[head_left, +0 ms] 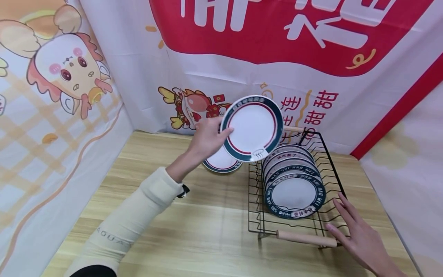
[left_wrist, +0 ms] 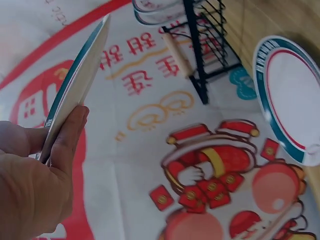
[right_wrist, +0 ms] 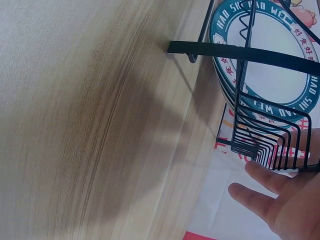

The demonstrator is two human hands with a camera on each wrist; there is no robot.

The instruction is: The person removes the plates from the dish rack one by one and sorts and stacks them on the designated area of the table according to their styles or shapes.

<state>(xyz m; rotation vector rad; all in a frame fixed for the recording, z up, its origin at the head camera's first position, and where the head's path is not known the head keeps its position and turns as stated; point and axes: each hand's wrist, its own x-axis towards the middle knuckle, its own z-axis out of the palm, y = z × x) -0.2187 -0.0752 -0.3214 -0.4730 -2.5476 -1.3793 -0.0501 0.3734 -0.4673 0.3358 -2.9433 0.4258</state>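
My left hand [head_left: 207,140] pinches a round white plate [head_left: 253,129] by its left edge, thumb over the face. The plate has a dark green rim and a red inner ring, and is raised above the table. In the left wrist view the held plate [left_wrist: 80,75] appears edge-on between thumb and fingers. Another plate [head_left: 221,159] lies behind it, partly hidden. Several rimmed plates [head_left: 294,194] lean one behind another in a black wire rack. With fingers spread, my right hand [head_left: 365,236] rests at the near right corner of the rack; its fingers [right_wrist: 252,200] are extended beside the wires.
The rack has a wooden handle [head_left: 306,238] along its near end and stands on a light wood table [head_left: 207,219]. A printed cloth [head_left: 214,73] with red shapes and cartoon figures hangs behind the table. More cloth [head_left: 52,154] covers the left side.
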